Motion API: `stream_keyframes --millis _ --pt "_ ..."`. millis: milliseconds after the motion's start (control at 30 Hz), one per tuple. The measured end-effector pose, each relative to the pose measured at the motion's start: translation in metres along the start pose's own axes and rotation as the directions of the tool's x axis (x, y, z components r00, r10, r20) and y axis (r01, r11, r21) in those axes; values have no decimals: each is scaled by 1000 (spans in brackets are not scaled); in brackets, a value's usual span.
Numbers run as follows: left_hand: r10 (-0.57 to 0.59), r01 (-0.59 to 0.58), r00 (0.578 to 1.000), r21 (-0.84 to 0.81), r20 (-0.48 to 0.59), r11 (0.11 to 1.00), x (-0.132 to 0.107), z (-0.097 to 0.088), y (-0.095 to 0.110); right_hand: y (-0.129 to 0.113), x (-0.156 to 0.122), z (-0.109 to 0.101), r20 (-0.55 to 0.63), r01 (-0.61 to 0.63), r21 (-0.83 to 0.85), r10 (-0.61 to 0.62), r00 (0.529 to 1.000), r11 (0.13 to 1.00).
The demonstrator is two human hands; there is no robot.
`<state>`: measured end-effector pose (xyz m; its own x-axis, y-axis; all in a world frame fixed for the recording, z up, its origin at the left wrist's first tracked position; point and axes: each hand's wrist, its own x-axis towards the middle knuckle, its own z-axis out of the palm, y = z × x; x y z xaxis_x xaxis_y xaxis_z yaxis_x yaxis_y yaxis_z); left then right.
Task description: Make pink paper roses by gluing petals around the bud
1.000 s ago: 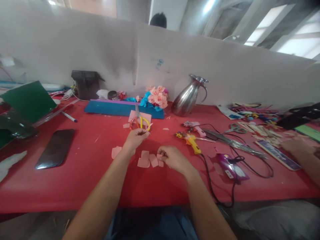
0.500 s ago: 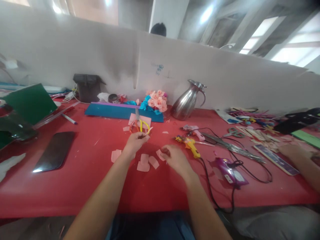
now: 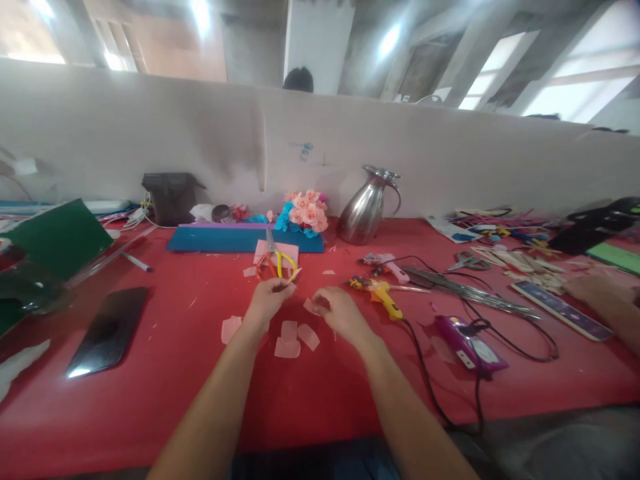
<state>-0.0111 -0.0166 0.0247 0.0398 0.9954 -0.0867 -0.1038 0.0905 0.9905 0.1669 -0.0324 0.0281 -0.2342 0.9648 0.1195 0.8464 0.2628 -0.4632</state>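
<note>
My left hand [image 3: 269, 298] is closed in a pinch on a small pink paper piece with a thin stick tip showing at its fingertips. My right hand [image 3: 336, 310] is closed on a pink paper petal [image 3: 310, 307] lifted just off the red table [image 3: 165, 373]. Between and below the hands lie several loose pink paper pieces [image 3: 289, 339]. Yellow-handled scissors [image 3: 277, 259] rest on a pink sheet just beyond my left hand.
A phone [image 3: 107, 328] lies at left, a green board [image 3: 57, 237] beyond it. A blue box [image 3: 240, 238] with paper flowers [image 3: 306, 210] and a steel jug [image 3: 367, 205] stand at the back. Glue guns [image 3: 381, 293], cords, wires, and another person's hand [image 3: 600, 293] are at right.
My right hand has lifted a pink petal off the table and moved toward my left hand. The camera has tilted, so everything sits a little lower in view.
</note>
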Motion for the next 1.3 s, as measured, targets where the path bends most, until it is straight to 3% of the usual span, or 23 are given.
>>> stream_keyframes --millis 300,500,767,1033,1300 --pt "65 -62 991 -28 113 998 -3 9 -5 22 -8 8 -13 -1 107 2 1000 994" --pt "64 -65 990 5 128 998 -3 10 -7 19 -9 12 -22 -29 30 30 999 999" --pt "46 -49 993 21 105 999 0 7 -10 14 -9 8 -18 43 -93 -45 999 995" --pt "55 -74 993 180 109 981 3 6 -16 13 -7 6 -88 55 -21 -56 995 998" --pt "32 -66 993 299 117 952 6 7 -23 11 -7 5 -21 75 -1 -75 997 997"
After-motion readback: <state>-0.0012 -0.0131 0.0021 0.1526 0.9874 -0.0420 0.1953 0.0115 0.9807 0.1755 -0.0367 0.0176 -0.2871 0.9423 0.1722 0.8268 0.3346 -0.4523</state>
